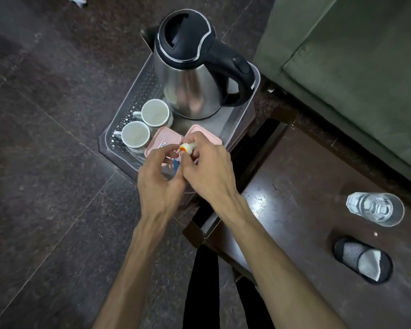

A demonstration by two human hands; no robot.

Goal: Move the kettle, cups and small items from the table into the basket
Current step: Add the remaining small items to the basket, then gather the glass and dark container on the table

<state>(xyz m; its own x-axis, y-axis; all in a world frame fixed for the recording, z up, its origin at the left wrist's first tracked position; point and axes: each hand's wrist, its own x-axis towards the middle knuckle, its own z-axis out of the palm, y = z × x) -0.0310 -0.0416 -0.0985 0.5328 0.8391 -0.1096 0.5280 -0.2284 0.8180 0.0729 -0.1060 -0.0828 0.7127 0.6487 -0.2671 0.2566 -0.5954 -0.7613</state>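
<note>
Tiny white tube with an orange-and-yellow cap (187, 147), pinched in the right hand (205, 167) just over the pink-lidded boxes (163, 144) in the clear plastic basket (128, 104). Looks feather-light and stiff, probably slick, so holding the barrel near the cap makes sense. Left hand (158, 179) is curled beside it, fingers loose, can't tell if it's touching. Steel kettle (190, 91) and two white cups (145, 124) already sit inside; a glass tumbler (375, 208) waits on the table (294, 233).

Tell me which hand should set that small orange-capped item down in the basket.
Right. The right hand already pinches the small orange-capped item directly above the basket, over the pink containers. The left hand is beside it, not visibly gripping it.
</note>
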